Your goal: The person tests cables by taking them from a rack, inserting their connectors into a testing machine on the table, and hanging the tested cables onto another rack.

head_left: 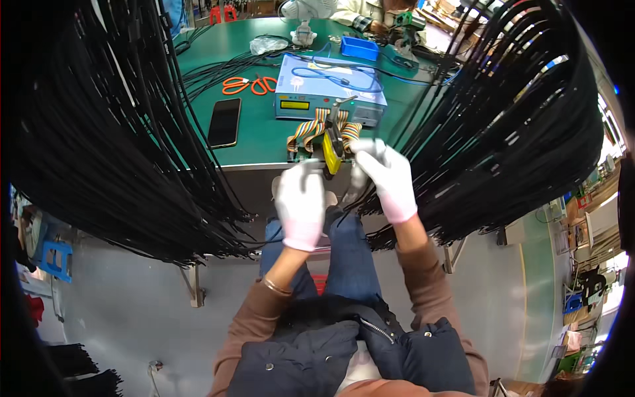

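Both hands wear white knit gloves and meet at the near edge of the green worktop. The left hand is curled, its fingertips at the lower end of a small yellow-handled tool that stands nearly upright at the worktop's edge; whether it truly grips the tool or only touches it cannot be told. The right hand is closed loosely just beside the tool on its right, fingers bent toward it, and seems to pinch a thin black cable that runs down toward the person's lap. The tool sits in front of a small green circuit board, into which flat rainbow-coloured ribbon cables run from a pale blue box-shaped tester farther back on the worktop.

Left of the tester lies a black smartphone, face up, and behind it orange-handled scissors. A blue plastic tray stands near the far edge, with a thin blue wire looped over the tester's top. Thick bundles of black cables hang on the left, and a like mass of black cables hangs on the right. The person sits in blue jeans, with a dark padded jacket over the lap.
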### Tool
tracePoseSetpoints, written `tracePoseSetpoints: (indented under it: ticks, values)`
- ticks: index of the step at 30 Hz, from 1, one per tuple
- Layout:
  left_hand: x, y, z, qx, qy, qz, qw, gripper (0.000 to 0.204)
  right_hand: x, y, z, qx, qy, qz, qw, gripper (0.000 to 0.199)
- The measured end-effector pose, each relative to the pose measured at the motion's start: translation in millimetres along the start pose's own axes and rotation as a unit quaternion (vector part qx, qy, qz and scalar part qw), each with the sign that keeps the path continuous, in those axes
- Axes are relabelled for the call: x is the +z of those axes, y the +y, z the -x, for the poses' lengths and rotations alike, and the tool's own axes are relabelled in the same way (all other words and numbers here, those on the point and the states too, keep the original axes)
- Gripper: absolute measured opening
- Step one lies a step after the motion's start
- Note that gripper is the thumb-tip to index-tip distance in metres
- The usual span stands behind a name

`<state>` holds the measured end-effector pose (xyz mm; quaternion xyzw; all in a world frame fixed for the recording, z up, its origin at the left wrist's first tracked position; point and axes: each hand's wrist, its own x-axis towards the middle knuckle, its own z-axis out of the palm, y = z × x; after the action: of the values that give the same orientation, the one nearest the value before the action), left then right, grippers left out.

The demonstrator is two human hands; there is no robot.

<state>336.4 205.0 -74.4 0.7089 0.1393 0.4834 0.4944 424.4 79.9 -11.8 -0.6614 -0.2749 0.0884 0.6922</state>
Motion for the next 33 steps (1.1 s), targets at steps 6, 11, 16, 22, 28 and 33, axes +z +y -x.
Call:
tracePoseSetpoints:
  ticks: [6, 11, 16, 22, 28, 33]
  values:
    - [-15, -70, -21, -0.35, -0.064, 0.195, 0.914, 0.023, 3, 86, 5, 0.16, 0.09, -0.053, 0.982, 0.015]
    - [-9, -68, -15, -0.431, -0.064, 0.324, 0.84, 0.022, 4, 96, 9, 0.196, 0.054, -0.122, 0.971, 0.016]
    - [-33, -61, 21, -0.384, -0.126, 0.25, 0.88, 0.024, 5, 99, 24, 0.106, 0.087, -0.042, 0.99, 0.018]
    - [-42, -100, 76, -0.662, -0.19, 0.286, 0.666, 0.031, 28, 74, 62, 0.077, 0.026, -0.073, 0.994, 0.02]
    - [-6, -129, 123, -0.646, -0.122, 0.449, 0.605, 0.033, 14, 63, 122, -0.026, -0.307, 0.163, 0.937, 0.03]
    - [-13, -86, 87, -0.469, -0.189, 0.254, 0.824, 0.037, -3, 52, 96, -0.249, -0.304, 0.383, 0.836, 0.036]
